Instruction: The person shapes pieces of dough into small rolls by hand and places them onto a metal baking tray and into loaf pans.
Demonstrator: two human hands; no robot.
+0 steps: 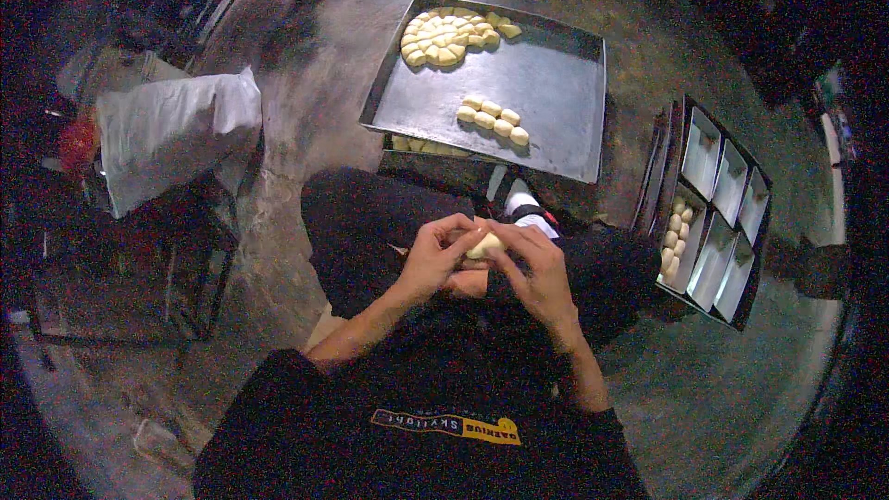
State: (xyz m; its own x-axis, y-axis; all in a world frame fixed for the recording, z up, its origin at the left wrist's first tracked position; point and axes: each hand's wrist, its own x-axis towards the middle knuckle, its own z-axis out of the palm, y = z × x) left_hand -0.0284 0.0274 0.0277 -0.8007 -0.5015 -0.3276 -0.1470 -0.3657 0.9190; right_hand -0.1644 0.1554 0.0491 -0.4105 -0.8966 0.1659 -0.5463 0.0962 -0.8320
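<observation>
Left hand and right hand meet in front of the lap, both grasping one small, pale dough piece between thumbs and fingertips; palm sides partly hidden. Dough piece sits well clear of any surface, just short of a metal tray.

Tray: shallow, rectangular, set slightly askew ahead of the knees. At its far left corner, a packed cluster of cut dough, chunks touching. Nearer the person, a group of rounded dough pieces in two short, slanting rows. Under the tray's near left edge, more pale dough shows, mostly covered.

To the right, a dark-rimmed pan with six compartments visible; rounded lumps line the near left one. Far left, a pale, wrinkled sheet draped over something dark. Concrete floor all round, light dim, edges grainy.
</observation>
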